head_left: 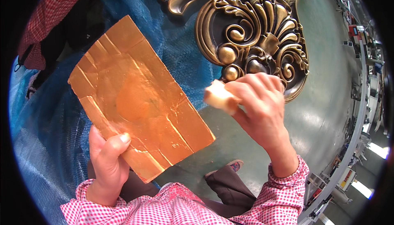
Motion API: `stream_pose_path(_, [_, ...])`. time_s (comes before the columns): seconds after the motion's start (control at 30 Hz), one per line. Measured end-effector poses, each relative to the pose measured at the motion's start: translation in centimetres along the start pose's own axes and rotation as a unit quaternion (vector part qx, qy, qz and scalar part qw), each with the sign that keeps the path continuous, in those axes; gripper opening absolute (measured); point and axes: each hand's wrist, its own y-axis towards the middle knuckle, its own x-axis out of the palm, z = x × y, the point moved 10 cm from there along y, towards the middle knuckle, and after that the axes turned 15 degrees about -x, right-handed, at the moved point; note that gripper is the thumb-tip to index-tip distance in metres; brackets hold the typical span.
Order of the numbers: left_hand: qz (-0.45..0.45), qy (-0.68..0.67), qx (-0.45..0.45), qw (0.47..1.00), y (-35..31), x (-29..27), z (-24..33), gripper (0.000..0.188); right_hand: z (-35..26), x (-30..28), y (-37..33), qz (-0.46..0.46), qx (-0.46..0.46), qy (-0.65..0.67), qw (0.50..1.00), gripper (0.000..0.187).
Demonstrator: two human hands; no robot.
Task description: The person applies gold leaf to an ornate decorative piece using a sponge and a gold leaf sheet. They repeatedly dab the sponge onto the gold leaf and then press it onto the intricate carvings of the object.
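My left hand (110, 161) grips the lower left edge of a flat cardboard sheet (123, 65), thumb on top. The cardboard is coated in shiny gold paint, creased, with a duller orange smear near its middle. My right hand (262, 106) is closed on a small pale sponge (221, 95) with brownish edges, blurred by motion. This hand is over the near end of a carved scroll ornament (236, 34), dark in its hollows and gold on its raised leaves and curls. Whether the sponge touches the carving, I cannot tell.
Blue bubble wrap (45, 143) spreads across the left side and behind the cardboard. Another person's red checked sleeve (61, 7) shows at the upper left. A green floor (320, 122) lies beyond the ornament, with racks and equipment (365, 77) along the right rim.
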Motion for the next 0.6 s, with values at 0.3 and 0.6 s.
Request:
stream_pose_path(0.3, [0.007,0.003,-0.006,1.0,-1.0,0.8,-1.2,0.058,4.2,-1.9,-1.9,0.029,0.037,-0.08,0.996,0.025])
stream_pose_path(0.6, [0.022,0.002,0.019,1.0,-2.0,1.5,-2.3,0.055,5.9,-2.3,-3.0,0.026,0.032,-0.075,0.996,0.018])
